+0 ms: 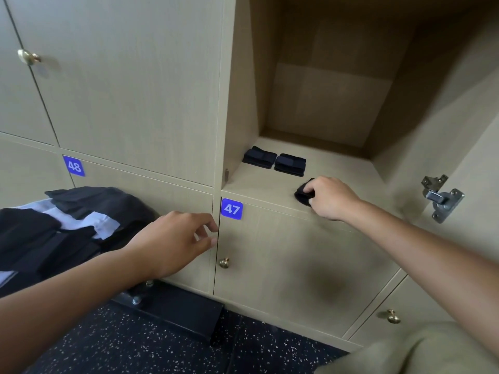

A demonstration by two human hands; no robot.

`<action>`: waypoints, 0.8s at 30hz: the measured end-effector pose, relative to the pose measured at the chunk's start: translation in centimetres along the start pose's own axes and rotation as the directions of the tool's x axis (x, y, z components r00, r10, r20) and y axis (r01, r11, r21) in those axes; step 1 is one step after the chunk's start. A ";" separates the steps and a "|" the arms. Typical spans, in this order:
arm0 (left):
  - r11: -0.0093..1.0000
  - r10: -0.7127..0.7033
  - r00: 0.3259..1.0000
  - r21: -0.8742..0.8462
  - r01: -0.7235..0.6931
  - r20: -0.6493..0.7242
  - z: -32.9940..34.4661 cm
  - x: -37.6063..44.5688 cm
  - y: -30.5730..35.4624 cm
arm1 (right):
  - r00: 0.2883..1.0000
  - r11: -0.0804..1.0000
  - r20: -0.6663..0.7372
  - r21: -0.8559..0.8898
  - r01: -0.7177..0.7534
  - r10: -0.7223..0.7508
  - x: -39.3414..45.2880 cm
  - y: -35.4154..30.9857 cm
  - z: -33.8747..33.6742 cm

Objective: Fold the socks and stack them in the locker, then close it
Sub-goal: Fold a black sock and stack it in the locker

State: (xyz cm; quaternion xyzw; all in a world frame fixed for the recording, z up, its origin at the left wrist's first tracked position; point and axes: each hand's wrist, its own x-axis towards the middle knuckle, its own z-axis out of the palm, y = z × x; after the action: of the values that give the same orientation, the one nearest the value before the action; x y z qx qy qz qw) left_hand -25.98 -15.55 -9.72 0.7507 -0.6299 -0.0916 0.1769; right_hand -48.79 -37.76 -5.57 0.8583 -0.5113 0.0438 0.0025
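Two folded black sock bundles lie side by side, nearly touching, on the floor of the open locker. The right hand pinches a third folded sock at the floor's front edge. The left hand hovers relaxed, holding nothing, beside a pile of dark socks. Two blue number labels, 47 and 48, mark closed doors below. The open door's hinge sits right.

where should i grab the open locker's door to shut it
The open locker door hangs swung out on the right, its hinge near the locker, so that end gives little leverage. Probably best to take the far free edge, out of frame, from the outer side with flat fingers.
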 end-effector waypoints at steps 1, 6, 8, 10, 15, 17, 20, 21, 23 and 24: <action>1.000 -0.005 1.000 0.003 0.005 0.000 0.0 0.0 -0.1 | 1.000 0.999 -0.019 -0.041 -0.010 0.010 -0.1 0.6 0.0; 1.000 -0.012 1.000 0.013 0.011 0.004 0.3 0.1 0.1 | 0.999 1.000 -0.041 -0.013 -0.016 0.016 0.2 3.9 1.2; 1.000 -0.011 1.000 0.009 0.011 0.002 0.3 0.2 0.3 | 0.999 0.998 0.007 0.044 -0.034 0.034 0.0 4.5 1.6; 1.000 -0.014 1.000 0.003 0.014 0.004 0.4 0.3 0.4 | 0.998 0.997 0.038 0.061 -0.050 0.048 -0.2 4.9 1.9; 1.000 -0.014 1.000 0.008 0.014 0.025 0.8 0.7 0.6 | 0.990 0.997 0.118 0.004 -0.078 0.077 0.6 5.0 2.9; 1.000 -0.015 0.999 0.013 0.015 0.032 0.9 0.9 0.6 | 0.985 0.994 0.141 -0.027 -0.101 0.104 1.4 5.1 3.1; 1.000 -0.016 0.999 0.021 0.015 0.039 1.3 1.1 0.5 | 0.982 0.989 0.126 -0.041 -0.139 0.143 2.6 5.0 3.1; 1.000 -0.016 0.999 0.025 0.015 0.043 1.4 1.2 0.4 | 0.981 0.988 0.122 -0.038 -0.148 0.151 3.0 4.9 3.2; 0.999 -0.016 0.998 0.042 0.014 0.054 1.6 1.2 0.3 | 0.980 0.987 0.119 -0.026 -0.160 0.162 3.9 4.7 3.3; 0.999 -0.016 0.998 0.050 0.013 0.060 1.6 1.3 0.2 | 0.979 0.986 0.118 -0.019 -0.165 0.166 4.3 4.6 3.5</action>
State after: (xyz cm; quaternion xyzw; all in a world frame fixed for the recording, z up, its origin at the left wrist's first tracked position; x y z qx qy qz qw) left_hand -26.53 -17.06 -11.04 0.7563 -0.6316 -0.0998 0.1384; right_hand -50.51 -43.86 -8.87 0.8139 -0.5803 -0.0098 -0.0279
